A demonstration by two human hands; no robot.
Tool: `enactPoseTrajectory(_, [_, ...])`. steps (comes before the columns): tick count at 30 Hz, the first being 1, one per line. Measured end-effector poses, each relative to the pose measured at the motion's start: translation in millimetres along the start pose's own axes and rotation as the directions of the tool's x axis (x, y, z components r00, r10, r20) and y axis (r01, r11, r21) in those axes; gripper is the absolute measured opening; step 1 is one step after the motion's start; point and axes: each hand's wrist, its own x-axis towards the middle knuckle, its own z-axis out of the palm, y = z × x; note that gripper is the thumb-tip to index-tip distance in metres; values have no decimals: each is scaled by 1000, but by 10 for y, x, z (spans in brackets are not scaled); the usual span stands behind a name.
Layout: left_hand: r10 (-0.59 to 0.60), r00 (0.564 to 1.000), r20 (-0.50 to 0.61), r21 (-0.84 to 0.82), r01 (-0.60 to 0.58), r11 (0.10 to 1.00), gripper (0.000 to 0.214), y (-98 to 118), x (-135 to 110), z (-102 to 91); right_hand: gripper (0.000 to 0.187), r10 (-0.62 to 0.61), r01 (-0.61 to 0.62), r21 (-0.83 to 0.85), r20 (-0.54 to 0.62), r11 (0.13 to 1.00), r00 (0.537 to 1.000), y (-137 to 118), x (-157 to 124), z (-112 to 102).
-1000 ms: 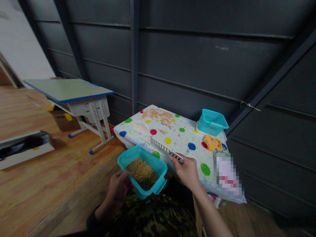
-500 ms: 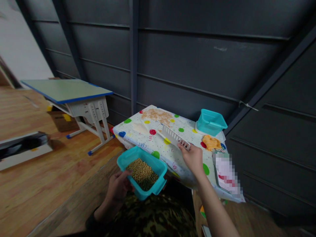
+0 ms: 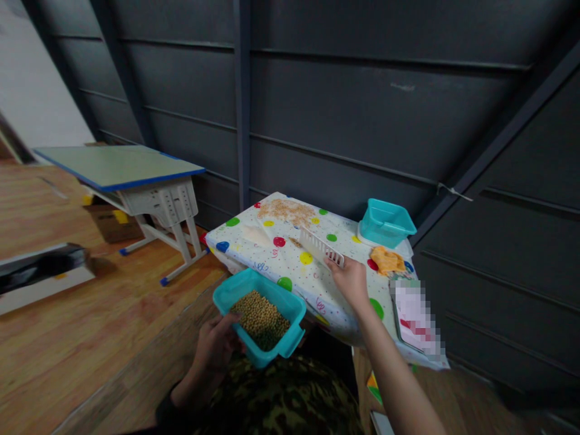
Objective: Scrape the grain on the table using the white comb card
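Observation:
My left hand (image 3: 216,345) grips a teal plastic box (image 3: 260,314) filled with yellowish beans, held below the near edge of a small table covered with a white balloon-print cloth (image 3: 299,266). My right hand (image 3: 350,281) is closed on one end of a white slotted plastic scraper (image 3: 321,246), which stands on the cloth near the middle. Beyond the scraper lies a spread of brownish grains (image 3: 288,211) at the table's far left corner.
An empty teal box (image 3: 386,223) stands at the table's back right, an orange cloth (image 3: 388,261) in front of it. A blurred packet (image 3: 415,318) lies at the right edge. A green-topped desk (image 3: 118,166) stands to the left on the wooden floor. Dark wall panels rise behind.
My right hand has carried the scraper from the table's near edge away from me to the middle of the cloth. The bean box in my left hand has barely moved.

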Motion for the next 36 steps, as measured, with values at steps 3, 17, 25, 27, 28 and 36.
enactPoseTrajectory(3, [-6,1000,19,-3,6,1000,36,-15,15,-12,31,-16,15,66,21,998,1000,19,-63,11])
enactPoseTrajectory(17, [-30,999,-16,-25,30,999,35,50,-44,47,32,-52,47,130,37,990,998,-123,-214,28])
enactPoseTrajectory(25, [-12,1000,-7,-15,12,1000,34,-10,2,-6,36,-73,54,271,57,961,996,-172,-139,111])
enactPoseTrajectory(27, [-20,1000,-16,-8,20,1000,34,-13,10,-7,44,-72,40,337,82,940,994,-168,-138,105])
enactPoseTrajectory(28, [-21,1000,-19,-3,21,1000,34,-10,10,-4,47,-72,34,365,92,930,993,-169,-144,99])
enactPoseTrajectory(36, [-17,1000,-11,-2,17,1000,36,20,-13,32,47,-78,12,426,140,904,987,-245,-265,35])
